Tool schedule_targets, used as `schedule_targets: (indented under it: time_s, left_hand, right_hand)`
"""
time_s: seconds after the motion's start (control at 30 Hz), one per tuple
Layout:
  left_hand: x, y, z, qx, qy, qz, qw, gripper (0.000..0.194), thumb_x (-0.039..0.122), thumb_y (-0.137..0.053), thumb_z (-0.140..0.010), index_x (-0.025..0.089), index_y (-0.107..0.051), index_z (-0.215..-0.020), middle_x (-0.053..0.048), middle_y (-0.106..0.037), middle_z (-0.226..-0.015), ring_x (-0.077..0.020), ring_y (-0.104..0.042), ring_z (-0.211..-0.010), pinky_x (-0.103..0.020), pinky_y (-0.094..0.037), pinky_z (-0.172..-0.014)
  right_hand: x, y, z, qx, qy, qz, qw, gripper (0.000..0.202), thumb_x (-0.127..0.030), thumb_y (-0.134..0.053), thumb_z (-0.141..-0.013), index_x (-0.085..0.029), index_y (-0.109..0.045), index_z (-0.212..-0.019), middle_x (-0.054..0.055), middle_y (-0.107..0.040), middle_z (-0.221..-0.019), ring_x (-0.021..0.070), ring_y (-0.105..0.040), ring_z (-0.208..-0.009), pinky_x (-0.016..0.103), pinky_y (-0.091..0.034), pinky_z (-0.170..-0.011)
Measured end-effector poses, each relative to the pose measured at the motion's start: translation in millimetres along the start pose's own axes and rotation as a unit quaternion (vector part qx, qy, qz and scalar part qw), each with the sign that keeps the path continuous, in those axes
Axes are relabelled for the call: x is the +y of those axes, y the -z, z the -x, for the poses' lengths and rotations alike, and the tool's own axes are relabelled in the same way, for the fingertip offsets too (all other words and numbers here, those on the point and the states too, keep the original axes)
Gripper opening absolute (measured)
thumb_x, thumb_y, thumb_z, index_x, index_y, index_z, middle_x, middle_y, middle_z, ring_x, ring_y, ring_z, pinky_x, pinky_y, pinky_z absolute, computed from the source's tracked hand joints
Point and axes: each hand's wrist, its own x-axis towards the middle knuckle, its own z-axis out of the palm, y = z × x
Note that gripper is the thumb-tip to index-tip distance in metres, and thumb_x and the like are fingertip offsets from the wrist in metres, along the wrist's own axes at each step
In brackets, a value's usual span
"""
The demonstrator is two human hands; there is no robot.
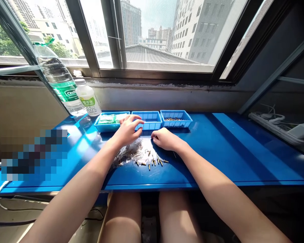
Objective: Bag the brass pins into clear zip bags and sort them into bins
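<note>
My left hand (pixel 130 129) hovers at the front of the left and middle blue bins, its fingers apart and nothing visible in them. Closed and low over the tabletop, my right hand (pixel 164 139) has its fingers curled inward; whether they hold anything is hidden. Small metal pins (pixel 154 160) with brass-coloured ends lie loose in front of my hands. Beside them, under my left wrist, is a crumpled heap of clear plastic bags (pixel 128 153). The left bin (pixel 111 127) has green-and-white packets (pixel 107 118), and the right bin (pixel 178 123) contains many thin metal pieces (pixel 174 119).
The middle blue bin (pixel 152 125) stands between the other two. A large water bottle (pixel 58 77) and a white bottle (pixel 88 98) stand at the back left. A blurred dark object (pixel 35 155) lies at left. A power strip (pixel 276 130) with plugs sits at far right, by the blue table (pixel 230 148).
</note>
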Motion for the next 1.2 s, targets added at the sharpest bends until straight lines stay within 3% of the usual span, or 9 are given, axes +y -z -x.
schedule_targets:
  time_s: [0.17, 0.33, 0.43, 0.5, 0.67, 0.87, 0.97, 1.07, 1.2]
  left_hand:
    - [3, 4.0, 0, -0.013, -0.014, 0.017, 1.000, 0.020, 0.027, -0.052, -0.089, 0.022, -0.069, -0.100, -0.009, -0.064, -0.119, -0.0268, -0.054, -0.112, -0.046, -0.036, -0.092]
    - [13, 7.2, 0, -0.058, -0.063, 0.062, 0.994, 0.023, 0.037, -0.050, -0.093, 0.023, -0.068, -0.100, -0.007, -0.068, -0.109, -0.0244, -0.056, -0.107, -0.044, -0.035, -0.092]
    - [19, 5.7, 0, -0.114, -0.084, 0.085, 0.986, 0.029, 0.044, -0.048, -0.094, 0.022, -0.068, -0.092, -0.005, -0.070, -0.098, -0.0226, -0.058, -0.099, -0.042, -0.034, -0.088]
    - [21, 3.8, -1, -0.123, -0.079, 0.076, 0.986, 0.031, 0.044, -0.048, -0.094, 0.021, -0.067, -0.086, -0.004, -0.069, -0.092, -0.0218, -0.059, -0.094, -0.041, -0.033, -0.086]
    - [20, 0.6, -1, -0.124, -0.096, 0.044, 0.987, 0.039, 0.037, -0.038, -0.098, 0.019, -0.063, -0.076, -0.004, -0.065, -0.077, -0.0191, -0.057, -0.080, -0.041, -0.032, -0.083]
    - [15, 0.3, -1, -0.091, -0.070, 0.032, 0.993, 0.036, 0.036, -0.038, -0.098, 0.018, -0.062, -0.078, -0.006, -0.068, -0.083, -0.0205, -0.057, -0.084, -0.040, -0.034, -0.084]
    - [13, 0.3, -1, -0.077, -0.054, 0.040, 0.995, 0.032, 0.038, -0.041, -0.097, 0.020, -0.065, -0.086, -0.006, -0.070, -0.089, -0.0216, -0.058, -0.090, -0.041, -0.034, -0.087]
    - [11, 1.5, -1, -0.055, -0.025, 0.053, 0.997, 0.026, 0.039, -0.046, -0.096, 0.021, -0.064, -0.097, -0.006, -0.070, -0.102, -0.0232, -0.059, -0.102, -0.042, -0.035, -0.092]
    - [7, 5.1, -1, -0.015, 0.008, 0.057, 0.998, 0.022, 0.035, -0.049, -0.093, 0.021, -0.064, -0.100, -0.007, -0.068, -0.109, -0.0239, -0.059, -0.108, -0.044, -0.036, -0.096]
  right_hand:
    - [6, 7, 2, 0.079, -0.010, -0.163, 0.983, 0.023, -0.016, -0.051, -0.083, -0.015, -0.074, -0.087, 0.002, -0.070, -0.068, 0.0114, -0.060, -0.056, 0.023, -0.047, -0.061]
    - [0, 4, 2, 0.172, -0.029, -0.316, 0.933, 0.023, -0.031, -0.053, -0.088, -0.016, -0.069, -0.088, 0.001, -0.066, -0.067, 0.0110, -0.058, -0.048, 0.023, -0.048, -0.052]
    - [-8, 0, 0, 0.208, -0.012, -0.296, 0.932, 0.022, -0.034, -0.054, -0.089, -0.018, -0.067, -0.083, 0.001, -0.064, -0.064, 0.0115, -0.058, -0.049, 0.023, -0.048, -0.054]
    - [-11, -2, -1, 0.228, -0.014, -0.281, 0.932, 0.021, -0.034, -0.053, -0.090, -0.018, -0.066, -0.082, 0.001, -0.065, -0.065, 0.0115, -0.059, -0.049, 0.024, -0.048, -0.056]
    - [-9, -4, -3, 0.247, -0.049, -0.312, 0.916, 0.022, -0.037, -0.053, -0.089, -0.018, -0.063, -0.085, 0.003, -0.068, -0.070, 0.0129, -0.061, -0.051, 0.025, -0.051, -0.056]
    - [1, 0, -1, 0.224, -0.032, -0.314, 0.922, 0.020, -0.035, -0.064, -0.081, -0.018, -0.069, -0.091, 0.007, -0.074, -0.088, 0.0178, -0.068, -0.073, 0.028, -0.053, -0.063]
    - [6, 3, 0, 0.226, -0.025, -0.295, 0.928, 0.019, -0.034, -0.064, -0.081, -0.019, -0.071, -0.090, 0.006, -0.075, -0.087, 0.0183, -0.068, -0.074, 0.029, -0.053, -0.067]
    - [14, 7, 0, 0.278, -0.036, -0.232, 0.932, 0.019, -0.034, -0.061, -0.084, -0.019, -0.072, -0.089, 0.006, -0.075, -0.087, 0.0184, -0.068, -0.075, 0.030, -0.052, -0.071]
    - [32, 17, 3, 0.382, -0.115, -0.143, 0.906, 0.025, -0.035, -0.057, -0.086, -0.017, -0.073, -0.092, 0.009, -0.075, -0.091, 0.0197, -0.067, -0.077, 0.031, -0.051, -0.074]
